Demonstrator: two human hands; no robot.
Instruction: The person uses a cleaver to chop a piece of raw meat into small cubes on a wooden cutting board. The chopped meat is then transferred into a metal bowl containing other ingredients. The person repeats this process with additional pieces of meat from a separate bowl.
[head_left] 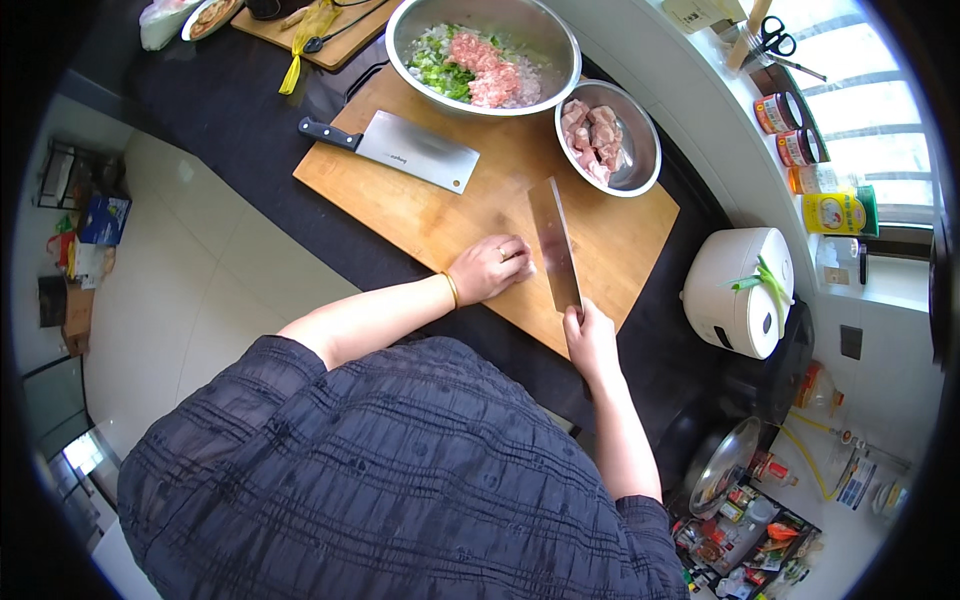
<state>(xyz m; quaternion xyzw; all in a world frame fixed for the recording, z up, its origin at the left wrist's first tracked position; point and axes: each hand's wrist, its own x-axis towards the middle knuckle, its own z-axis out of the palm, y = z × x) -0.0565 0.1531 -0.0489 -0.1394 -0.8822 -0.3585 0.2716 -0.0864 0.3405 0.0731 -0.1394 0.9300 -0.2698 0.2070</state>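
My right hand (590, 338) grips the handle of a cleaver (556, 245), its broad blade standing nearly on edge over the wooden cutting board (625, 240). Close to the blade's left side, my left hand (490, 268) rests on the board with curled fingers. A small pale piece of food (530, 268) shows at those fingertips, mostly hidden by them. A second cleaver (415, 150) with a black handle lies flat on the board, farther left. Chunks of raw meat (597, 138) sit in a small steel bowl (648, 165) at the board's far right.
A large steel bowl (565, 50) of minced meat and chopped greens overlaps the board's far edge. Right of the board stands a white rice cooker (735, 275) with green onion (770, 290) on its lid. Jars (797, 148) line the windowsill. Another wooden board (345, 45) lies far left.
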